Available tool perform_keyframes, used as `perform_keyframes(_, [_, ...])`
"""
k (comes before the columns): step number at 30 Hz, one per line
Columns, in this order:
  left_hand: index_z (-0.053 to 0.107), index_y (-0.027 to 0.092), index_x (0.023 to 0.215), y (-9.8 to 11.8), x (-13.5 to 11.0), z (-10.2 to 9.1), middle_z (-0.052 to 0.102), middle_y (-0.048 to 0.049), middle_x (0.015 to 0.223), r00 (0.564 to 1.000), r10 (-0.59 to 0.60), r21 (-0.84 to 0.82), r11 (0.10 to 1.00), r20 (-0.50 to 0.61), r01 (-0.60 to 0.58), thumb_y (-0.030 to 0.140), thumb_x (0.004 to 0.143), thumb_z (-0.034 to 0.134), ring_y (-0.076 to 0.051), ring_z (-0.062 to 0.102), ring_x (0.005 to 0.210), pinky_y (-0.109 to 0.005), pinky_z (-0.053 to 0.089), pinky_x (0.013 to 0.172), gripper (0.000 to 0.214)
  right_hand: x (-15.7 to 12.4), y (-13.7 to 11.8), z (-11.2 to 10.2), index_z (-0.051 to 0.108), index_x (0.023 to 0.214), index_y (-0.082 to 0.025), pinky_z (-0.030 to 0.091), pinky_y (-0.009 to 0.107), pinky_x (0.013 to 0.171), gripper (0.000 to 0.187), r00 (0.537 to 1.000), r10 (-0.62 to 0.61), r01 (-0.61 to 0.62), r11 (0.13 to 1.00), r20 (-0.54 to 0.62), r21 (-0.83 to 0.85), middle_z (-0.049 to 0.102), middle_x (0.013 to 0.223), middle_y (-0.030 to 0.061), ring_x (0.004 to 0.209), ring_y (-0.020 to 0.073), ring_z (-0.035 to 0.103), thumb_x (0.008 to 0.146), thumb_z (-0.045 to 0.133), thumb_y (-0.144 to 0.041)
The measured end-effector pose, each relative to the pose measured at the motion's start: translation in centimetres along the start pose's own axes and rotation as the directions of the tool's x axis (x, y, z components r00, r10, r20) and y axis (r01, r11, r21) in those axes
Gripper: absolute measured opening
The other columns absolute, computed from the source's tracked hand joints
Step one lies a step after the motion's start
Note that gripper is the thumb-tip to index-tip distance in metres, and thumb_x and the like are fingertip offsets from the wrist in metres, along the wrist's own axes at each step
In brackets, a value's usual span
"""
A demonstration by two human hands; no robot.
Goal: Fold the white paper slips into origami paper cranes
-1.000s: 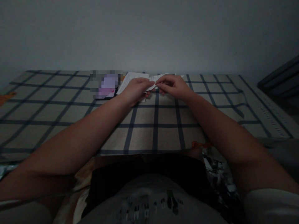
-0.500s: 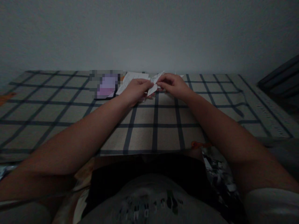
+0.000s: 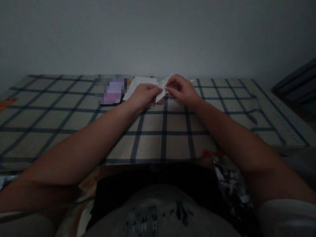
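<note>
Between my two hands is a small folded piece of white paper (image 3: 161, 95) with printed marks, its sharp corners sticking up and down. My left hand (image 3: 146, 95) pinches it from the left, thumb on top and fingers underneath. From the right, my right hand (image 3: 182, 88) holds the paper's edge between thumb and curled fingers. Printed white sheets (image 3: 138, 83) lie on the cloth just behind my left hand. Another pale paper corner (image 3: 191, 80) shows beyond my right hand; most of it is hidden.
A blue-striped checked cloth (image 3: 150, 146) covers the table, which meets a plain wall (image 3: 158, 39). Left of the sheets lies a dark-edged device with a purple, pixelated screen (image 3: 114, 90). An orange item (image 3: 8, 103) is at the far left, an orange cord (image 3: 207, 153) at the near edge.
My right hand has risen slightly and its fingers have shifted on the folded paper. My left hand stays nearly in place, and the sheets and device have not moved.
</note>
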State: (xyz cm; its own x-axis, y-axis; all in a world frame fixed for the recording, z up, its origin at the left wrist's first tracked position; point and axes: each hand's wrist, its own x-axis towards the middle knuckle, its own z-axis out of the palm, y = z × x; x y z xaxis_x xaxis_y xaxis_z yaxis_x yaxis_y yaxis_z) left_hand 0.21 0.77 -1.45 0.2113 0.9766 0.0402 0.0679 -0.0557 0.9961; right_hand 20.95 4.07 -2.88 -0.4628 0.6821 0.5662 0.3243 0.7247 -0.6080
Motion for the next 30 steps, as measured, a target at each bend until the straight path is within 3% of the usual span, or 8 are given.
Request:
perform_keyframes(4, [0.068,0.016,0.073,0.15,-0.08,0.08,0.07,-0.0052,0.07,1.0,-0.019,-0.047,0.999,0.02,0.02,0.022,0.083,0.068,-0.009,0.058,0.052,-0.021,0.04,0.049,0.011,-0.03,0.69,0.35,0.059,0.118,-0.023,0.056,0.036,0.075,0.026,0.999,0.037,-0.037,0.997,-0.008,0.065,0.063,0.089,0.0007,0.079,0.0192,0.066,0.099,0.068,-0.038])
perform_keyframes(10, [0.064,0.018,0.068,0.01,-0.29,-0.31,0.054,0.0017,0.052,0.999,0.006,0.055,0.998,0.048,-0.009,0.028,0.082,0.071,-0.006,0.037,0.039,-0.023,0.018,0.041,0.018,-0.18,0.55,0.28,0.053,0.12,-0.026,0.052,0.032,0.067,0.029,0.995,0.089,-0.093,0.989,0.034,0.115,0.059,0.077,-0.0042,0.069,0.0169,0.062,0.097,0.069,-0.034])
perform_keyframes(20, [0.063,0.018,0.069,0.0,-0.33,-0.16,0.062,-0.0022,0.057,0.998,0.002,0.068,0.998,0.068,-0.006,0.029,0.085,0.068,-0.007,0.042,0.041,-0.023,0.02,0.042,0.02,-0.23,0.56,0.4,0.055,0.118,-0.026,0.048,0.029,0.063,0.031,0.999,0.034,-0.034,0.991,0.003,0.132,0.055,0.075,-0.0054,0.064,0.0141,0.056,0.096,0.072,-0.038])
perform_keyframes(30, [0.064,0.017,0.074,0.4,-0.11,0.3,0.066,-0.0005,0.068,0.999,0.039,-0.087,0.995,-0.007,-0.04,0.02,0.084,0.062,-0.008,0.059,0.053,-0.019,0.043,0.051,0.01,0.09,0.74,0.73,0.049,0.13,-0.028,0.051,0.025,0.058,0.041,0.999,0.05,-0.051,0.951,0.011,0.305,0.06,0.086,-0.0038,0.067,0.0123,0.06,0.1,0.068,-0.049])
